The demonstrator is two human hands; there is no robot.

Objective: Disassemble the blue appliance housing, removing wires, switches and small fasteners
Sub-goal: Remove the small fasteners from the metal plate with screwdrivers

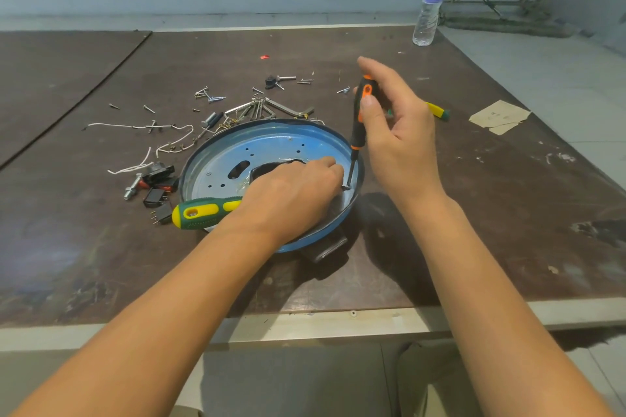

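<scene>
Our right hand (396, 125) holds the orange screwdriver (360, 118) by the top of its handle, thumb and fingers pinched round it, index finger raised. It stands nearly upright, tip down on a small fastener (346, 186) at the inner right wall of the housing (271, 145). So the housing lies just below and left of this hand, with only the tool reaching into it.

Our left hand (291, 193) rests inside the housing's near right part, knuckles up, fingers curled down beside that same tip. A green screwdriver (203, 213) juts out leftward from under the palm, over the near left rim. We cannot tell whether the fingers grip it or something smaller.

We see the housing as a shallow blue round pan, open side up, in the middle of the table (474, 213). A black handle (325, 250) sticks out at its near edge.

Loose screws (210, 96) and hex keys (271, 108) are spread on the table beyond it. White wires (135, 127) trail off to the far left. Black switches (159, 173) and a bolt (132, 186) sit just left of the rim. A yellow screwdriver (438, 110) pokes out from behind our right hand, paper scraps (498, 117) lie further right, and a bottle (430, 0) stands at the far right edge.
</scene>
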